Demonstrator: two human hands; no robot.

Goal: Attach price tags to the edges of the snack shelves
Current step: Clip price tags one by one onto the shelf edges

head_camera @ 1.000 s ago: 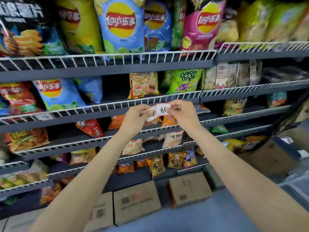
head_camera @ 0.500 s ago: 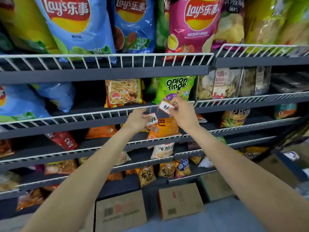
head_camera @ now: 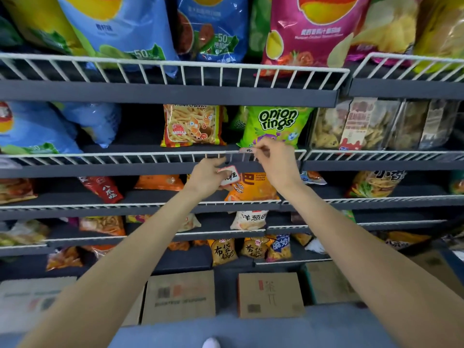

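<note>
One price tag (head_camera: 247, 150) sits at the white wire rail (head_camera: 150, 156) under the onion rings bag (head_camera: 275, 125), pinched by the right hand (head_camera: 275, 163). The left hand (head_camera: 206, 178) grips other tags (head_camera: 229, 175) just below.

One price tag (head_camera: 247, 150), small, white and red-edged, sits tilted nearly flat at the top wire of the white rail (head_camera: 150, 156) on the second snack shelf (head_camera: 100, 169), just below the onion rings bag; its writing is blurred. The right hand (head_camera: 273, 162) pinches it there. A small stack of price tags (head_camera: 228, 175), white with red rounded borders and dark handwriting, is held in the left hand (head_camera: 206, 179) just below that shelf's grey front edge.
</note>
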